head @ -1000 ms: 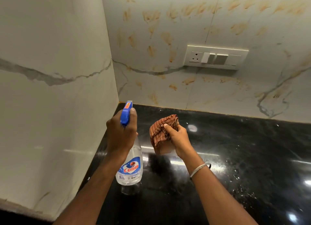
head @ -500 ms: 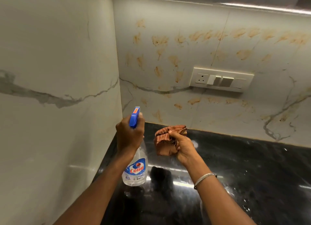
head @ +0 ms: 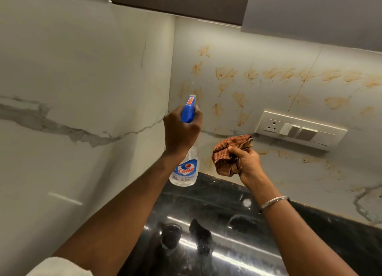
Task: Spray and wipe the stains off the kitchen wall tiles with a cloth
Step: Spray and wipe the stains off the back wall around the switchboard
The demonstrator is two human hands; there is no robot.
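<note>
A pale sleeve (head: pixel 60 267) edges the bottom left corner, and a glossy black countertop (head: pixel 310 244) runs beneath both forearms, mirroring them darkly. A thin metal bangle (head: pixel 273 201) circles the right wrist. Above it the right hand (head: pixel 249 164) is clenched around a bunched brown striped cloth (head: pixel 227 153), held in the air short of the wall. The left hand (head: pixel 180 131) grips the neck of a clear Colin spray bottle (head: pixel 186 168); the bottle's long axis stands nearly upright, base hanging above the counter's back edge, and its blue trigger head (head: pixel 188 111) points up and away toward the corner. Beyond, orange-brown stains (head: pixel 239 99) dot the back wall tiles (head: pixel 279 54). A white switch and socket plate (head: pixel 300 130) sits among them, just right of the cloth. A dark cabinet underside (head: pixel 177 0) overhangs the wall.
</note>
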